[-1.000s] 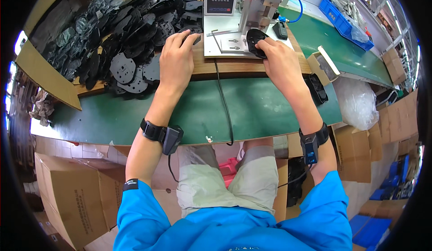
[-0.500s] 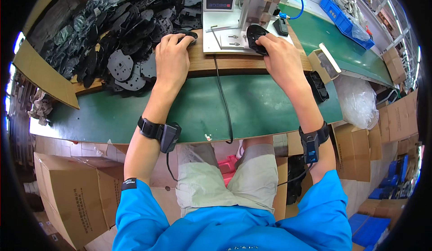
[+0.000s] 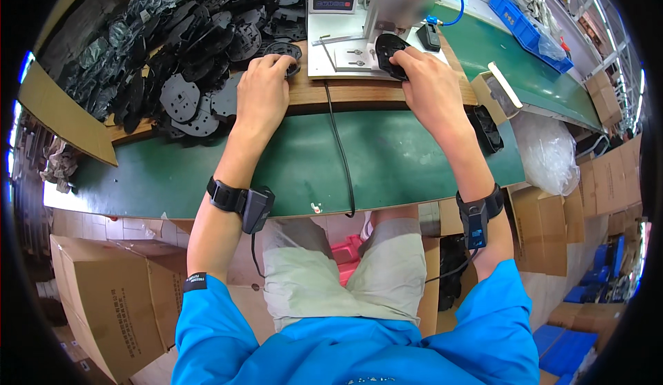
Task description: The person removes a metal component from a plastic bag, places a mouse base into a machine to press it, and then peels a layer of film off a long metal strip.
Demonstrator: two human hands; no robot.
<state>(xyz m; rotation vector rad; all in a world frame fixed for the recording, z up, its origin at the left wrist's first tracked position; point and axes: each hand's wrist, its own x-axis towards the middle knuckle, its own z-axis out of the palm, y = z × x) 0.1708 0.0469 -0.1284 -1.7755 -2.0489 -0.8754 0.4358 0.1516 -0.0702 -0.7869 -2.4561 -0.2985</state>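
Black cover (image 3: 385, 56) looks tipped up at the R side of the white base (image 3: 324, 68), just in front of the machine (image 3: 396, 11); R hand (image 3: 434, 85) has thumb & fingers pinched on its near edge. L hand (image 3: 263, 96) is at a 2nd cover (image 3: 284, 49) beside the pile (image 3: 210, 36), fingers bent, can't tell if gripping or just touching. Risks, prob: R fingertips v. close to the machine, so a stroke could nip 'em. Edge-only pinch may let it twist. Pile's loose; an L tug might start a slide.
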